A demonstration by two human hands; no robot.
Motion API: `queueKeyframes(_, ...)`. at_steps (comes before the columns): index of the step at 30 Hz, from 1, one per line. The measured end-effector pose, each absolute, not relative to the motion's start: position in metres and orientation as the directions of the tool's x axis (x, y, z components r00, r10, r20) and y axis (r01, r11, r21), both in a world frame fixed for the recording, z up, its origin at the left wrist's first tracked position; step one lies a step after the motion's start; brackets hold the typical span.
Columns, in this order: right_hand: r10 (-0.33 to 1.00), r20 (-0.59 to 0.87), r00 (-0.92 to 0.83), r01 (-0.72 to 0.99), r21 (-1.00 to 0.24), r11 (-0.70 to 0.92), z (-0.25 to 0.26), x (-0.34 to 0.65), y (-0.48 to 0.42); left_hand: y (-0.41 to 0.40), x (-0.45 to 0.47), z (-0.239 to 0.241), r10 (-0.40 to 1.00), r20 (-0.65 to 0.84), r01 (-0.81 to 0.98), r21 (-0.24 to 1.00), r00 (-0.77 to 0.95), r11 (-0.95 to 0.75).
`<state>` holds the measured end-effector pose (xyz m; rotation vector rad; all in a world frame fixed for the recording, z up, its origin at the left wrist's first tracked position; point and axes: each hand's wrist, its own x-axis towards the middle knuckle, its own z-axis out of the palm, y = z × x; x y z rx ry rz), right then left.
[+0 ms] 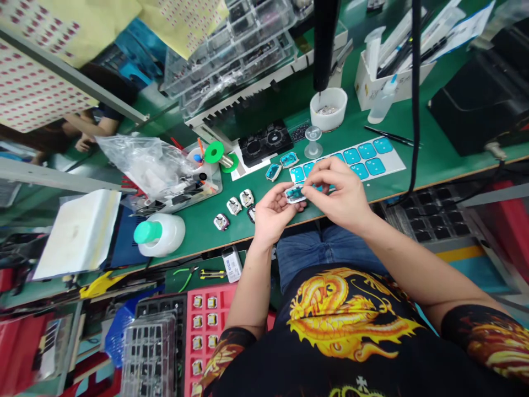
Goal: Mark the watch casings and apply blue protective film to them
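Note:
My left hand (273, 209) grips a small white casing with a blue film (295, 193) on its face, at the near edge of the green bench. My right hand (339, 190) is closed in a pinch on top of that same casing, fingertips pressing the blue film. Just behind the hands lies a white sheet of blue film stickers (363, 157). Two casings with blue film (281, 165) lie left of the sheet. Three bare white casings (235, 209) sit on the bench left of my left hand.
A white bottle with a green cap (159, 234) lies at left beside a tray with a plastic bag (144, 162). A black fixture (264, 140), a white cup (328, 107) and tweezers (392, 137) stand behind. A red tray of casings (204, 331) sits below the bench.

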<state>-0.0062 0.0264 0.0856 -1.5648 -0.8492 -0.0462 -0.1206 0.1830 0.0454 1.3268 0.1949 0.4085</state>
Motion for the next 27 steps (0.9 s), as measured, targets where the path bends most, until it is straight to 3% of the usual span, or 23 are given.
queueKeyframes(8, 0.483, 0.362, 0.797, 0.371, -0.925, 0.082, 0.071, 0.0, 0.041, 0.185, -0.121, 0.045, 0.393, 0.085, -0.179, 0.961, 0.915, 0.209)
queueKeyframes(27, 0.524, 0.307, 0.795, 0.286, -0.95, 0.123, 0.061, 0.006, 0.048, 0.183, -0.12, 0.049, 0.404, 0.069, -0.146, 0.976, 0.912, 0.162)
